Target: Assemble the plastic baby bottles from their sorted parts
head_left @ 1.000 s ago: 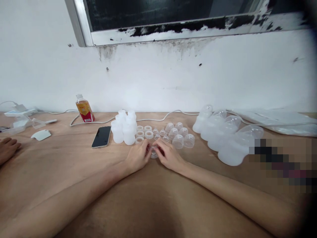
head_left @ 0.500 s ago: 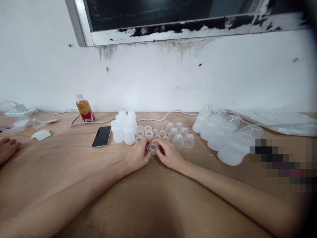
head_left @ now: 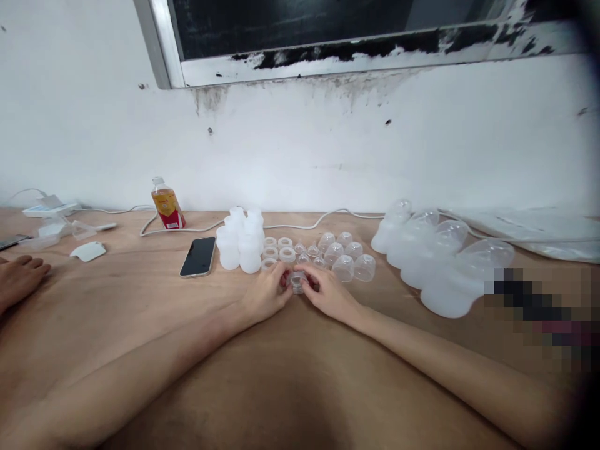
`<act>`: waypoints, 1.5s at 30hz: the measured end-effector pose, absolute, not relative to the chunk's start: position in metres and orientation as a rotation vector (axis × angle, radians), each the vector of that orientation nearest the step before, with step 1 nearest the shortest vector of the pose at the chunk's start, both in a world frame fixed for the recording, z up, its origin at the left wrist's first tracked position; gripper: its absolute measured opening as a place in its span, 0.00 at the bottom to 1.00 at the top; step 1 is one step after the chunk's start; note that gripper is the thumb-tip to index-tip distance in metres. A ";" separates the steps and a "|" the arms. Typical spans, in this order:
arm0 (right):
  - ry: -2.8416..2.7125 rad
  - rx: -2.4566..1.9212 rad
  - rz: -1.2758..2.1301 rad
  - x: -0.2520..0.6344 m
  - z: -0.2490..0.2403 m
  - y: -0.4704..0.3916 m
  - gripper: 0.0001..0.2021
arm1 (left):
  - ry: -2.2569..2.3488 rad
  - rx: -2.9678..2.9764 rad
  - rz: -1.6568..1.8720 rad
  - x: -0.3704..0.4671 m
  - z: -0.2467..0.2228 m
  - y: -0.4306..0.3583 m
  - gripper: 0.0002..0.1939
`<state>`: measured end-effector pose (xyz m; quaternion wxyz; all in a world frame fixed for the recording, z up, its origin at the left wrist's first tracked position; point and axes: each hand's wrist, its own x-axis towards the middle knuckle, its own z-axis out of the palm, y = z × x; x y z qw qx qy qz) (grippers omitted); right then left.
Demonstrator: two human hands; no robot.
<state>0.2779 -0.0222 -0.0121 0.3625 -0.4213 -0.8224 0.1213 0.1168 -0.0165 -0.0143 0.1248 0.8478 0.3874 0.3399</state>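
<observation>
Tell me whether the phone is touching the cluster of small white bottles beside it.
Apart. In the head view, a strip of bare wooden table shows between the phone and the nearest of the small white bottles.

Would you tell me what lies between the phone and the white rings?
A cluster of small white bottles stands between the phone and the rings, in the head view.
</observation>
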 end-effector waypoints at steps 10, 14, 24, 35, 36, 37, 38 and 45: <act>-2.135 -1.080 0.435 0.282 -0.014 -0.016 0.17 | 1.031 2.666 1.067 0.111 0.016 -0.027 0.14; -2.088 -1.148 0.482 0.282 -0.015 -0.014 0.14 | 1.301 2.896 1.160 0.090 0.064 -0.019 0.13; -1.971 -1.076 0.627 0.283 -0.012 -0.017 0.11 | 1.658 3.047 0.326 0.043 0.084 0.015 0.23; -1.861 -1.193 0.933 0.281 -0.006 -0.023 0.15 | 1.343 2.797 0.268 0.060 0.089 -0.009 0.25; -1.875 -1.184 0.928 0.280 -0.005 -0.023 0.15 | 1.301 2.761 0.215 0.063 0.085 -0.009 0.27; -1.885 -1.177 0.925 0.280 -0.005 -0.023 0.15 | 1.263 2.742 0.164 0.065 0.081 -0.009 0.27; -1.890 -1.173 0.920 0.280 -0.004 -0.024 0.15 | 1.237 2.738 0.120 0.067 0.077 -0.009 0.26; -1.894 -1.101 0.936 0.281 -0.003 -0.027 0.16 | 1.101 2.853 0.040 0.070 0.070 -0.008 0.20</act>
